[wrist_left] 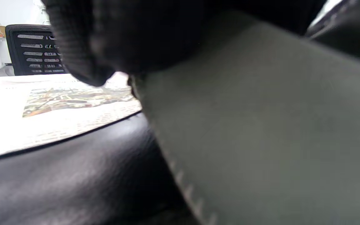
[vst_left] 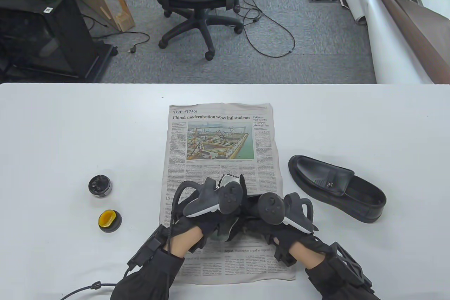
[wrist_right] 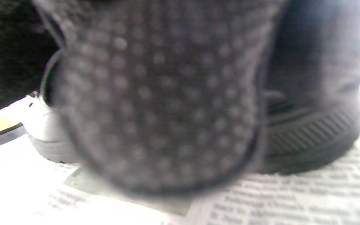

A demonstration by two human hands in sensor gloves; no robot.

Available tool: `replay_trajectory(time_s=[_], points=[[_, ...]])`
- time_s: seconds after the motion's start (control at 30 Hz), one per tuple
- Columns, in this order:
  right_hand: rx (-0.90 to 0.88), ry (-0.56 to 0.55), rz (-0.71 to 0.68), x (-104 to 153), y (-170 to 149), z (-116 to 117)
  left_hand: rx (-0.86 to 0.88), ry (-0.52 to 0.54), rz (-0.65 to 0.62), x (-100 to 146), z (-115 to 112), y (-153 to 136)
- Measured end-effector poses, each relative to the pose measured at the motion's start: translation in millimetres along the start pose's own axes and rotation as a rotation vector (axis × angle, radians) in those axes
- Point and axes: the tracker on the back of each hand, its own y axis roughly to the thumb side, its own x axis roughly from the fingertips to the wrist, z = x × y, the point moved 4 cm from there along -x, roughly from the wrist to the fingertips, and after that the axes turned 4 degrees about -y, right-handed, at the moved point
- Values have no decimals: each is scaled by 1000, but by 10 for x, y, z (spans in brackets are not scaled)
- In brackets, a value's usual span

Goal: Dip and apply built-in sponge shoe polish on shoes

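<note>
Over the newspaper (vst_left: 221, 138), my left hand (vst_left: 207, 205) and right hand (vst_left: 281, 212) crowd one black shoe (wrist_left: 73, 175); trackers hide the fingers, so I can't tell their grip. Second shoe (vst_left: 337, 187) lies right, polish tin (vst_left: 100, 186) and sponge lid (vst_left: 109, 220) left on the table (vst_left: 70, 131).

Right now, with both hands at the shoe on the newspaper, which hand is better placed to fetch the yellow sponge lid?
Left hand: the sponge lid and the open polish tin lie on its side of the newspaper; the right hand would have to cross over.
</note>
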Motion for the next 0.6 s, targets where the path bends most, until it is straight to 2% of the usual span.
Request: replay_trajectory(time_s=[0.1,0.37,0.6], points=[[0,1,-2,-3,4,2,82,-77,18,-18,-43,-87],[-2,8,-3,-8,4,4,-21,-146,95,96,-198,-501],[-2,7,1,-4,2,3,1,-187,192,276,-296,-874]])
